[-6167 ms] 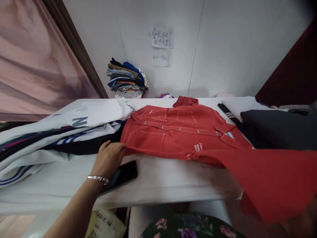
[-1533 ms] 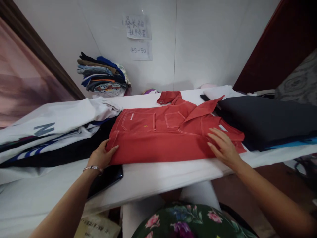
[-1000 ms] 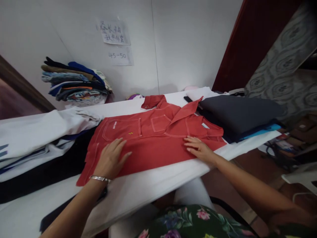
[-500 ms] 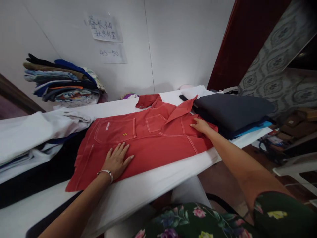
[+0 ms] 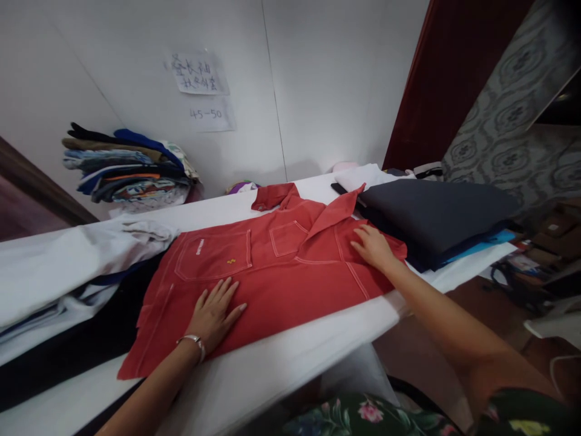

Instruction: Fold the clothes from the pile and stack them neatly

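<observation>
A red jacket (image 5: pixel 272 284) with white stitching and patch pockets lies across the white table, its collar towards the right. Its cuffed sleeve sticks out at the far side. Flat on the cloth near the hem rests my left hand (image 5: pixel 215 315), fingers spread, a bracelet at the wrist. My right hand (image 5: pixel 373 245) lies on the upper part of the jacket by the collar and shoulder, fingers apart and slightly bent. Neither hand grips the cloth.
White garments (image 5: pixel 68 266) are heaped at the left over black cloth. Behind them stands a pile of folded clothes (image 5: pixel 131 166). A dark folded stack (image 5: pixel 440 212) sits right of the jacket. Handwritten paper signs (image 5: pixel 200 72) are on the wall.
My right hand's fingers have spread and straightened somewhat on the jacket. My left hand stays in place on the cloth. The camera view has tilted slightly upward.
</observation>
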{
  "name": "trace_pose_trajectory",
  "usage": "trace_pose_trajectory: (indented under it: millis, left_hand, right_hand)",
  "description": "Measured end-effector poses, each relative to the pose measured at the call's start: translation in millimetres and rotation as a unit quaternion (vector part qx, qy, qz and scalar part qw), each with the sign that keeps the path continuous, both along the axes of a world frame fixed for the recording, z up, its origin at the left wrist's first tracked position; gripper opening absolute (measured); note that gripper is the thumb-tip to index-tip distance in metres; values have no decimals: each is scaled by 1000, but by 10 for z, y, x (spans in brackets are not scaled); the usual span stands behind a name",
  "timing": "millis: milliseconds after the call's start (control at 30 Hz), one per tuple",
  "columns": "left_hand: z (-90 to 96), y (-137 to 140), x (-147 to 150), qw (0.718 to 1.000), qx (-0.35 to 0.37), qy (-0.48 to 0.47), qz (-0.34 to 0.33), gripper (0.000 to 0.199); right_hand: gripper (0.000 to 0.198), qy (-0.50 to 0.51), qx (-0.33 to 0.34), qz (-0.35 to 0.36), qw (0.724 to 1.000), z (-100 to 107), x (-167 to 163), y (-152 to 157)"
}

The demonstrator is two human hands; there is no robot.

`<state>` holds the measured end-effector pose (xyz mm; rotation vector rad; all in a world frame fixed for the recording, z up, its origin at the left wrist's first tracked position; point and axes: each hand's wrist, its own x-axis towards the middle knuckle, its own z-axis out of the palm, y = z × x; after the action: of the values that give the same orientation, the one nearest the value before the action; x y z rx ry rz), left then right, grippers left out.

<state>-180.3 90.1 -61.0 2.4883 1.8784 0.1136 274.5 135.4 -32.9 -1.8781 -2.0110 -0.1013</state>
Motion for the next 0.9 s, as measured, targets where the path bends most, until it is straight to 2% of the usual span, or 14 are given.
trace_pose_trajectory:
  millis: [33, 100, 200, 300, 433, 533, 667, 833, 900]
  left_hand:
    - [33, 24, 6, 1000, -13, -13, 10, 60]
    - [116, 106, 70, 998, -27, -46, 31, 57]
    - [279, 307, 372, 996, -7, -91, 8, 51]
    - [452, 553, 946, 990, 19, -118, -72, 47]
    - [605, 882, 1897, 980, 39, -107, -163, 46]
    - [625, 1127, 2538, 974, 65, -85, -200, 49]
    - [558, 1459, 3199, 975, 68, -60, -204, 65]
    - [467, 1823, 3762, 980, 83, -98, -151, 79]
    - [468, 1955, 3901, 981, 79, -124, -124, 73]
  right_hand:
    - [43, -1, 11, 46, 999, 4, -53, -60]
    - [50, -2, -14, 126, 992, -40, -160, -179]
    - [61, -16, -96, 166, 981, -172, -281, -297]
    - [64, -19, -118, 158, 980, -251, -329, -327]
    - [65, -11, -120, 158, 980, -224, -337, -319]
    - [64, 3, -127, 160, 979, -186, -343, -325]
    - [64, 26, -141, 162, 976, -162, -348, -330]
    - [65, 53, -153, 162, 973, -152, -341, -320]
    - [66, 61, -158, 161, 972, -151, -337, -316]
